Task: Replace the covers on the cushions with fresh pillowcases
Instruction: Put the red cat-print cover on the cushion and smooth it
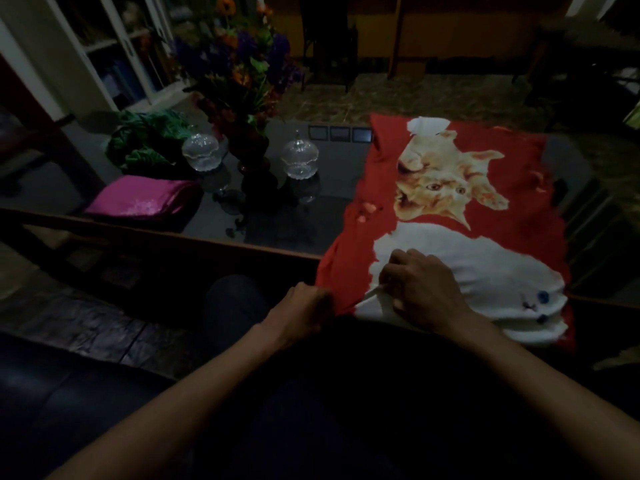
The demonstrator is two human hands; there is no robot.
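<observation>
A red pillowcase (519, 168) printed with an orange cat and a white cat lies flat on the right part of the dark table, its near edge hanging over the table's front. My left hand (301, 315) grips the near left corner of that edge, fingers curled round the red cloth. My right hand (422, 289) rests on the white cat print near the same edge and pinches the fabric. A folded magenta cover (142, 200) lies at the table's left end, with a crumpled green cloth (145, 140) behind it.
On the dark glass table (277, 230) stand two lidded glass bowls (200, 152) (299, 157) and a dark vase of flowers (249, 147) between them. A white shelf unit (104, 57) is at the back left. A dark sofa (69, 403) is under me.
</observation>
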